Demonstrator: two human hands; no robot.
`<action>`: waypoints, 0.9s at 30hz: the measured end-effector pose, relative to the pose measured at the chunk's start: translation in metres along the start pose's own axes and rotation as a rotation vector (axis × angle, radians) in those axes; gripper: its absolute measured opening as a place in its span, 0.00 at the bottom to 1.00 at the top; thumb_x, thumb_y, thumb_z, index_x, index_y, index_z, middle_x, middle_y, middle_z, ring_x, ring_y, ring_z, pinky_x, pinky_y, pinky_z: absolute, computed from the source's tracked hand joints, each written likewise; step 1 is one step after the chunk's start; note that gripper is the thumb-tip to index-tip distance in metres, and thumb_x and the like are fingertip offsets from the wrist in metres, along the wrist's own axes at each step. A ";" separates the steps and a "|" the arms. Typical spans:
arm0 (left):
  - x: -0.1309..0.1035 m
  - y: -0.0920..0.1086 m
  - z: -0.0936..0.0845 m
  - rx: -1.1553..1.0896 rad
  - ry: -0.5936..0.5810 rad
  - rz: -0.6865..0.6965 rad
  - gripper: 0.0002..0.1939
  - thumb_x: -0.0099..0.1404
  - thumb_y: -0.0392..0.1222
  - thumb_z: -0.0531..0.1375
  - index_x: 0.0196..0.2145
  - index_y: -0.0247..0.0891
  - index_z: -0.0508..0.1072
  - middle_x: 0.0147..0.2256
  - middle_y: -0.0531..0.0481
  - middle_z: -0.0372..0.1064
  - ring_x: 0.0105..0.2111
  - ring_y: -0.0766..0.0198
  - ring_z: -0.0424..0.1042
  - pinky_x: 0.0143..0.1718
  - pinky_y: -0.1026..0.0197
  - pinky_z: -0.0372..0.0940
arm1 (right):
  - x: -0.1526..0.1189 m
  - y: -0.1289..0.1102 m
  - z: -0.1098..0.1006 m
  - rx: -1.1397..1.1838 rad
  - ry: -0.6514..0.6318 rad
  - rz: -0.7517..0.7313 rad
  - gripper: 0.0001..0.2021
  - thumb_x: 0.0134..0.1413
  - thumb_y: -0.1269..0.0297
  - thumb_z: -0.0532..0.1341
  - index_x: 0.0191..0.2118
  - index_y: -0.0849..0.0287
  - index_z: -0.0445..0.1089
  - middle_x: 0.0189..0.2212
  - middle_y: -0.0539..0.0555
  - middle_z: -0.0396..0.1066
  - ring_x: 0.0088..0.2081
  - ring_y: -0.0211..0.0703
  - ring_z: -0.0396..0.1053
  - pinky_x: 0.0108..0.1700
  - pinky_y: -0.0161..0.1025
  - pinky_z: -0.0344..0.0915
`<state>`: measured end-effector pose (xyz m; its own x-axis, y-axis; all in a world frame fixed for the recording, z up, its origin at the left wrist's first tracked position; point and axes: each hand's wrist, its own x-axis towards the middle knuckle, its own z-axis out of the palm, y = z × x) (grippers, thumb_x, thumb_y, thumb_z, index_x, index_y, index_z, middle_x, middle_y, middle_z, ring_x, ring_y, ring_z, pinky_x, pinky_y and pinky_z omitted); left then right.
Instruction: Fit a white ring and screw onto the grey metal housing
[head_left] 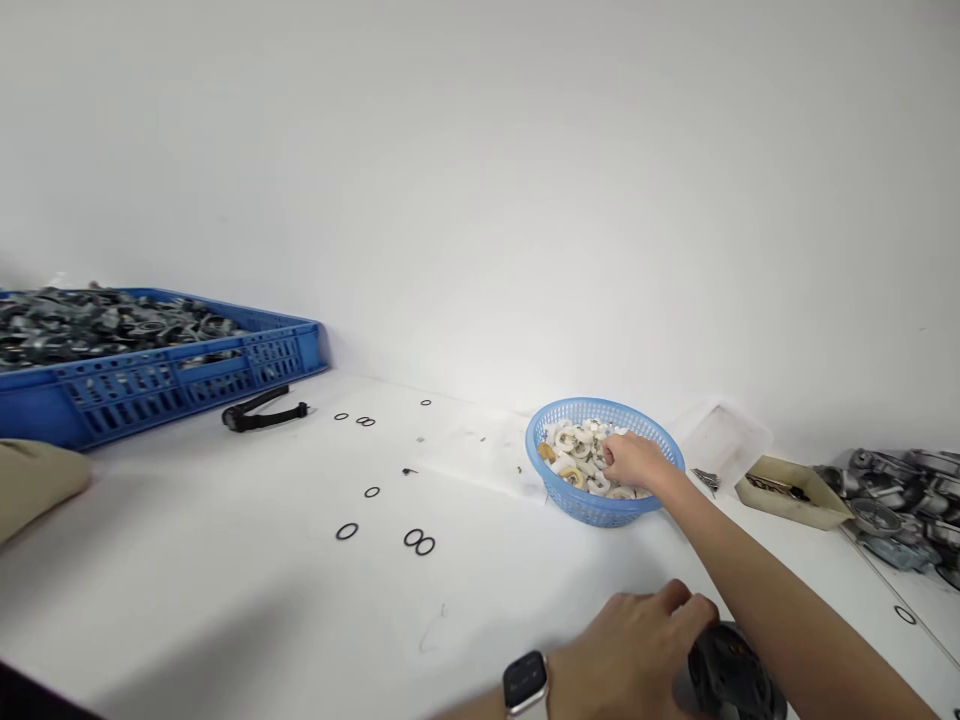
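Observation:
My right hand [634,460] reaches into a light blue round basket [600,515] of white and yellowish plastic rings [574,455]. Its fingers are bent together among the rings, and whatever they pinch is too small to make out. Near the bottom edge, my left hand [645,645], with a watch on its wrist, is wrapped round a dark metal part [731,670]. My right forearm passes just beyond that part and overlaps its edge.
A blue crate [289,350] of dark metal parts stands at the left. Several black rings [346,531] and a black strap-like item [266,415] lie on the white table [262,560]. Rightward are a clear tray [724,440], a beige box [795,510] and metal parts [900,500].

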<state>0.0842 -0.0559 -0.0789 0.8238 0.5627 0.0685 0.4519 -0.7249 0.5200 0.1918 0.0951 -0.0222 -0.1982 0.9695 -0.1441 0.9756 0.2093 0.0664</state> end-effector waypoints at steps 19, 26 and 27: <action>0.013 -0.018 0.016 0.101 -0.043 0.029 0.37 0.57 0.51 0.71 0.58 0.50 0.59 0.54 0.47 0.70 0.40 0.46 0.79 0.32 0.57 0.65 | -0.022 0.012 -0.015 0.261 0.168 0.001 0.09 0.63 0.62 0.65 0.46 0.60 0.73 0.43 0.54 0.76 0.43 0.46 0.74 0.45 0.45 0.72; 0.003 -0.004 0.006 -0.055 0.059 0.002 0.34 0.56 0.55 0.70 0.56 0.48 0.63 0.50 0.51 0.71 0.42 0.49 0.78 0.41 0.55 0.69 | -0.111 0.066 -0.025 0.523 0.237 -0.139 0.09 0.59 0.59 0.62 0.45 0.53 0.72 0.34 0.50 0.77 0.36 0.44 0.72 0.37 0.37 0.68; 0.002 -0.002 0.004 -0.071 0.064 -0.006 0.34 0.55 0.53 0.70 0.56 0.48 0.63 0.51 0.51 0.71 0.42 0.49 0.77 0.42 0.54 0.69 | -0.129 0.069 -0.022 0.536 0.260 -0.167 0.09 0.59 0.58 0.62 0.44 0.52 0.72 0.33 0.49 0.76 0.34 0.44 0.71 0.36 0.38 0.67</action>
<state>0.0861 -0.0553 -0.0836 0.7968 0.5926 0.1182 0.4293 -0.6928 0.5794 0.2830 -0.0126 0.0223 -0.3033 0.9426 0.1397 0.8279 0.3332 -0.4512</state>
